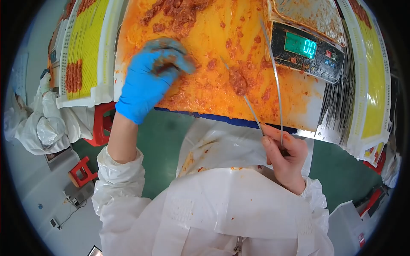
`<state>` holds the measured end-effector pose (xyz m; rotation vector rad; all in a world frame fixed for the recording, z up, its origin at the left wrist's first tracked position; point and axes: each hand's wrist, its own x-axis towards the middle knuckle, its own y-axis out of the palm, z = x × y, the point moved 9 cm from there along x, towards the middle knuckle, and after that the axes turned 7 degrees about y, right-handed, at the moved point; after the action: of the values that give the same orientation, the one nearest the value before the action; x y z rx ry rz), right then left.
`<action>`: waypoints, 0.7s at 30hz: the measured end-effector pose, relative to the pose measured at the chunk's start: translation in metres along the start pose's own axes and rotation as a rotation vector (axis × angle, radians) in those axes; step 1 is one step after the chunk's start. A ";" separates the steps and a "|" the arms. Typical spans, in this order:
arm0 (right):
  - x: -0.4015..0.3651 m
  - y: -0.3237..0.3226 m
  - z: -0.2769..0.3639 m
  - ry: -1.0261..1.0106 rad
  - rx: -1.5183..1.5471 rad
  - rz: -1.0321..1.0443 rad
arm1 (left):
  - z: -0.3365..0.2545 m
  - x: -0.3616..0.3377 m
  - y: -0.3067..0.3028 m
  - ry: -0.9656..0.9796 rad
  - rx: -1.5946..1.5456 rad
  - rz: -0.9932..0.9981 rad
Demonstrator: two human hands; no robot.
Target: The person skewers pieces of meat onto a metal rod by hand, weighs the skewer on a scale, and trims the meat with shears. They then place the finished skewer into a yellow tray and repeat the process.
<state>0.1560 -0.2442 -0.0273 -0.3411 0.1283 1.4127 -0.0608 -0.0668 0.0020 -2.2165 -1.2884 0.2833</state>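
Observation:
My left hand [151, 79], in a blue glove smeared with red, is curled over the orange-stained board [205, 96]. Reddish matter shows inside its bent fingers, but I cannot make out whether that is meat or only a smear. In my bare right hand [284, 155], at the board's near edge, are two thin metal skewers [277, 91]. One carries a small lump of minced meat [238, 82] partway along its shaft and slants up to the left over the board. The other rises bare toward the scale. A larger heap of red meat [177, 15] lies at the far side.
A digital scale [314, 51] reading 0.0 stands at the board's right. Beyond it lies a bundle of bare skewers [339, 104]. White-rimmed trays with yellow mesh flank both sides; the left tray [87, 47] holds meat skewers [74, 77]. Another person's gloved hand [45, 81] shows far left, near red stools [82, 171].

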 end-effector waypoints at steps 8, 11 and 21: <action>0.005 0.007 -0.004 0.076 -0.064 0.032 | 0.014 0.025 -0.060 -0.029 0.416 -0.304; 0.001 0.001 -0.003 0.038 -0.035 0.034 | 0.020 0.046 -0.028 -0.104 0.275 -0.093; -0.001 0.002 0.008 0.196 -0.093 0.120 | -0.012 0.011 0.016 0.046 0.277 -0.093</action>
<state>0.1532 -0.2430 -0.0200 -0.5565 0.2472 1.5046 -0.0381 -0.0674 0.0037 -1.9148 -1.2423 0.3505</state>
